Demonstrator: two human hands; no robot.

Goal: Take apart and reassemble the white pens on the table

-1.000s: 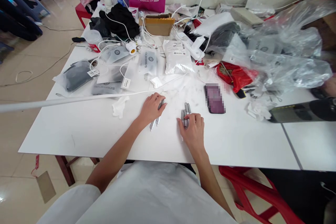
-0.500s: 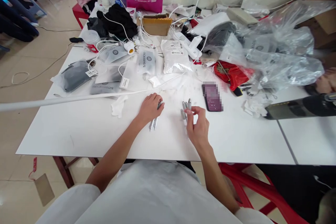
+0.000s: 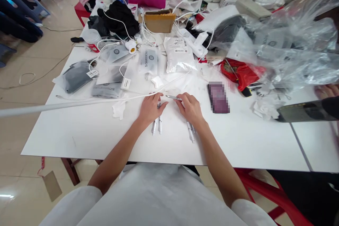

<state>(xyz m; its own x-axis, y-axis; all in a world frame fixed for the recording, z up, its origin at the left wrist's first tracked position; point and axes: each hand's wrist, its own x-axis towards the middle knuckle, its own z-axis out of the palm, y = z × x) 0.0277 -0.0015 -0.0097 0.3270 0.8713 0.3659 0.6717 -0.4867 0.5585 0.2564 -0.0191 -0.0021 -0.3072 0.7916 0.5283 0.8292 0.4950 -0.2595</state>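
Observation:
My right hand (image 3: 191, 110) pinches a silver-grey pen (image 3: 173, 97) between thumb and fingertips. The pen lies nearly level, its tip pointing towards my left hand (image 3: 150, 108). That left hand rests on the table, thumb and forefinger apart. White-and-silver pens (image 3: 160, 126) lie beside and partly beneath it, their upper ends showing in the thumb gap. More pens (image 3: 190, 132) lie under my right wrist, partly hidden by it.
A phone (image 3: 218, 97) lies right of my hands. A white pole (image 3: 79, 103) crosses from the left. Behind are packaged items (image 3: 148, 61), a white parcel (image 3: 180, 55), cables and a red bag (image 3: 239, 74). A dark cylinder (image 3: 309, 110) juts in at right, near another person's hand.
My right hand has moved left and lifted a pen from the right-hand group, turning it level towards my left hand. The left hand has barely moved, its thumb now farther from the fingers.

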